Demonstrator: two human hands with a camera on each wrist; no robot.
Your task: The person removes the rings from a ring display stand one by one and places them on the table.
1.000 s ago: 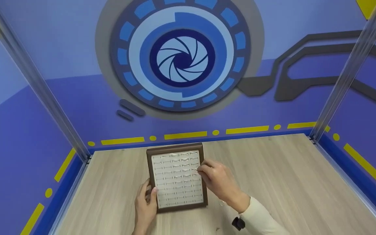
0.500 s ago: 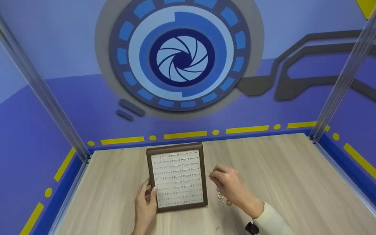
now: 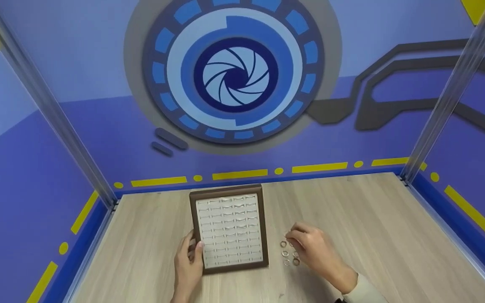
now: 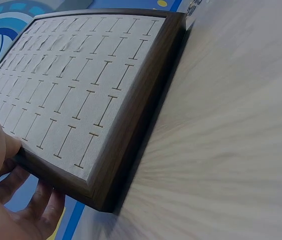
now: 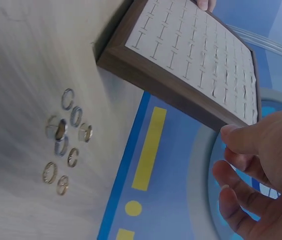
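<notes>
A ring display board (image 3: 229, 230) with a dark brown wooden frame and a pale slotted pad stands tilted on the table. My left hand (image 3: 188, 265) holds its lower left edge, thumb on the front and fingers behind, also seen at the board's edge in the left wrist view. Several slots in the right-hand columns bulge slightly, perhaps with rings. My right hand (image 3: 316, 250) hovers just right of the board, over loose rings (image 3: 285, 253). In the right wrist view its thumb (image 5: 241, 137) and fingers are loosely bent, with no ring visible between them.
Several silver and gold-coloured metal rings (image 5: 73, 157) lie close together on the wooden table (image 3: 150, 235), partly hidden by my right hand in the head view. Printed blue panels (image 3: 99, 139) and metal posts (image 3: 436, 92) enclose the table at the back and sides.
My right hand has moved from the board's right edge rightwards and down to above the rings, uncovering some of them. My left hand and the board have stayed in place.
</notes>
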